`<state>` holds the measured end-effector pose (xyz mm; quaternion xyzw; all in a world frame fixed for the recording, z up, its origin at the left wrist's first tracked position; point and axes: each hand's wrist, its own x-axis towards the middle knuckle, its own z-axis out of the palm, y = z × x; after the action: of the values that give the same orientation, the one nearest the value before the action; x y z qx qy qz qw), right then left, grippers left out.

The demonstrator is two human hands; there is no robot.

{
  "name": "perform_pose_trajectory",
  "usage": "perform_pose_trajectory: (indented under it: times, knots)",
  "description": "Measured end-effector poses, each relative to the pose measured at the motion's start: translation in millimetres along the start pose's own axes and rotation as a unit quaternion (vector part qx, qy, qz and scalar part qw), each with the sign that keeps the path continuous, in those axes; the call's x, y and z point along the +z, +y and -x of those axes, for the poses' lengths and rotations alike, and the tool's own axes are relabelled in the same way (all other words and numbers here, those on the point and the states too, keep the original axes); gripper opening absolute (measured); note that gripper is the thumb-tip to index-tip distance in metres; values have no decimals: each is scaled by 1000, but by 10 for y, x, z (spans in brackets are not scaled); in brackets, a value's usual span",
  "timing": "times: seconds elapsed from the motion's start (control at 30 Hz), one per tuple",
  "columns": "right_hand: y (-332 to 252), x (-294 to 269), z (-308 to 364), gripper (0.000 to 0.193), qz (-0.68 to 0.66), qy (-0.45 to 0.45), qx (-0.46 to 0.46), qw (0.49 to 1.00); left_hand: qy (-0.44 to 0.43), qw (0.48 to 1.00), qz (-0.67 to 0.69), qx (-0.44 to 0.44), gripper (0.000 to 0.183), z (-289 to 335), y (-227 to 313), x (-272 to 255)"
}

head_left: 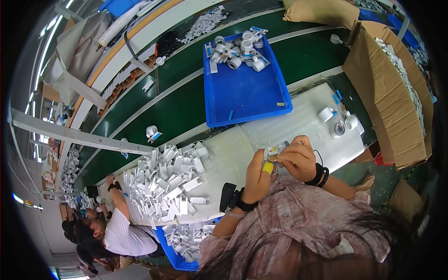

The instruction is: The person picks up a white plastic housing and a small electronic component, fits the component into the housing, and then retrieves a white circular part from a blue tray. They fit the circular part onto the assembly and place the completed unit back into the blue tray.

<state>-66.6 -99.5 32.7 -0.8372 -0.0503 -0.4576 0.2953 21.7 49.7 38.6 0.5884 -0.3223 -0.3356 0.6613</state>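
Note:
My left hand [258, 176] and my right hand [299, 159] are close together in front of my body, fingers closed. Between their fingertips is a small whitish part [272, 150], largely covered by the fingers, so its exact kind does not show. Something yellow [268, 167] shows at my left thumb; whether it is a wrap or a piece of the part I cannot tell. To the right on the pale work surface lie several round white units [338, 129], some with blue tabs. A heap of white plastic housings [170, 179] lies left of my hands.
A blue tray [242, 122] ahead holds white round units at its far end. A cardboard box [373, 88] of white parts stands right. A blue bin [163, 238] of housings sits lower left. A grey metal bar [84, 135] crosses the left. A co-worker [126, 233] in white works there.

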Motion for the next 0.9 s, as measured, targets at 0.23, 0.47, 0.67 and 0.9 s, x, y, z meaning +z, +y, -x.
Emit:
perform_pose_trajectory:
  times: [0.23, 0.47, 0.67, 0.9]
  knots:
    - [-15, -4, -36, 22, -1, -5, 11, 1000, 2, 995, -85, 56, 27, 6, -27, -21]
    - [-7, 12, -26, 21, 1, -7, 10, 1000, 29, 998, -49, -21, 27, 32, -46, 10]
    - [-40, 58, -3, 20, -3, -2, 12, 1000, 59, 983, -151, 91, 20, -3, -105, 15]
    - [18, 105, 11, 20, -23, -20, 39, 999, 58, 995, -79, 19, 20, -28, -209, -56]
